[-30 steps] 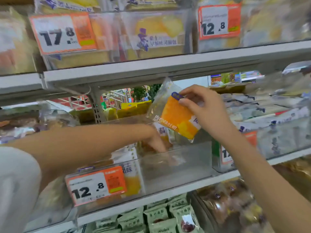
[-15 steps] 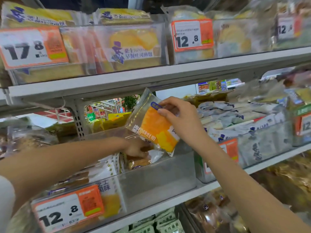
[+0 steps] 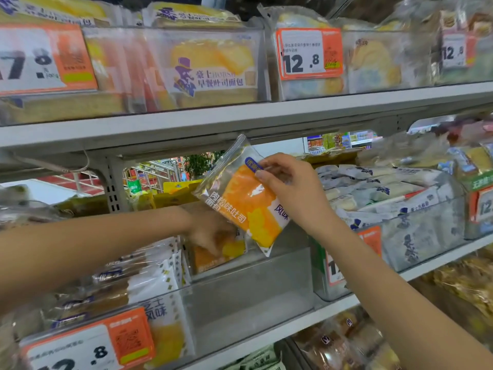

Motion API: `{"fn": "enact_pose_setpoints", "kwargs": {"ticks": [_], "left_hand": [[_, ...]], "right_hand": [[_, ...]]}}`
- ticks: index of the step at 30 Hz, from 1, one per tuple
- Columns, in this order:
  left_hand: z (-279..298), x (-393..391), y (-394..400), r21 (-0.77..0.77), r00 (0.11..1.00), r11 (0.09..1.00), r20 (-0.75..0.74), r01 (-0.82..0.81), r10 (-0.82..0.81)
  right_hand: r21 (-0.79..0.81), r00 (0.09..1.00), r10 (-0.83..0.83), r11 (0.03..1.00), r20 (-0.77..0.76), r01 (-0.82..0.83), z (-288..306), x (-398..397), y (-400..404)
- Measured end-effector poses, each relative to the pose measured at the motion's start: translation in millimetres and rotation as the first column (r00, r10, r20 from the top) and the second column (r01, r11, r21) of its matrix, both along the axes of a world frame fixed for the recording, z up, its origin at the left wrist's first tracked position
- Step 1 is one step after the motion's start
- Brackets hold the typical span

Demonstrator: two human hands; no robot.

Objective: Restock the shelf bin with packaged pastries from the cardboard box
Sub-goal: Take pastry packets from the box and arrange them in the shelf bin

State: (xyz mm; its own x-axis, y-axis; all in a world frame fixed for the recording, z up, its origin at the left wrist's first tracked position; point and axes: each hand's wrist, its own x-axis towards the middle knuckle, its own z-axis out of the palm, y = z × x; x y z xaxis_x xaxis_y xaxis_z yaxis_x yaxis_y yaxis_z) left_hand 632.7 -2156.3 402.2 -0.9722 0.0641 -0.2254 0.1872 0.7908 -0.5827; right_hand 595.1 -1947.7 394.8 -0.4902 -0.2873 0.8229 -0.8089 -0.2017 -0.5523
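right hand: centre of frame, pinched the upper edge of an orange pastry packet, thumb on the front, fingers curled behind.
orange pastry packet: held tilted in the air, above the open right part of the clear shelf bin; lower corner pointed down at the bin, not touching its floor.
left hand: centre of frame, reached into the back of the bin, partly hidden behind the held packet; fingers lay on a second orange packet standing against the bin's rear. Grip not clear, can't tell if it clasped or only pressed.
hands: close together, not touching.
clear shelf bin: middle shelf, lower centre; left part filled with white and yellow packets, right part bare.
price tag: lower left, on the bin's front, orange and white, read 12.8.
neighbouring bin: right of frame, just beside the task bin, heaped with white and blue packets.
upper shelf: top of frame, carried bins of yellow bread packs with tags 17.8 at upper left and 12.8 at upper right.
lower shelf: bottom right, brown pastries in clear wrap, blurred.
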Motion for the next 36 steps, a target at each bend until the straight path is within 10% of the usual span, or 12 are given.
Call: {"fn": "enact_pose_setpoints", "kwargs": {"ticks": [5, 10, 18, 29, 33, 36], "left_hand": [[2.9, 3.8, -22.7, 0.249, 0.981, 0.955, -0.059, -0.163, 0.183], [-3.6, 2.8, -62.1, 0.611, 0.979, 0.787, -0.099, -0.081, 0.178], [6.7, 6.2, -74.5, 0.537, 0.969, 0.833, -0.105, -0.135, 0.225], [33.0, 23.0, -52.8, 0.781, 0.932, 0.545, 0.13, -0.306, 0.337], [11.4, 18.4, -51.7, 0.619, 0.933, 0.719, 0.066, -0.316, 0.354], [2.9, 17.4, -54.5, 0.561, 0.928, 0.752, 0.086, -0.346, 0.363]], "right_hand": [[0.093, 1.0, 0.004, 0.996, -0.022, -0.002, 11.0, -5.5, -10.5], [0.532, 0.989, 0.071, 0.847, -0.129, 0.008, 25.9, -18.6, -37.9], [0.844, 0.97, 0.171, 0.534, -0.173, 0.056, 4.5, -37.5, -113.2], [0.787, 0.942, 0.072, 0.573, -0.329, 0.231, -20.7, -36.7, -150.0], [0.804, 0.927, -0.062, 0.479, -0.37, 0.353, -23.2, -35.8, -140.0], [0.864, 0.99, -0.127, 0.492, -0.055, 0.111, -19.4, -45.2, -128.8]]}}
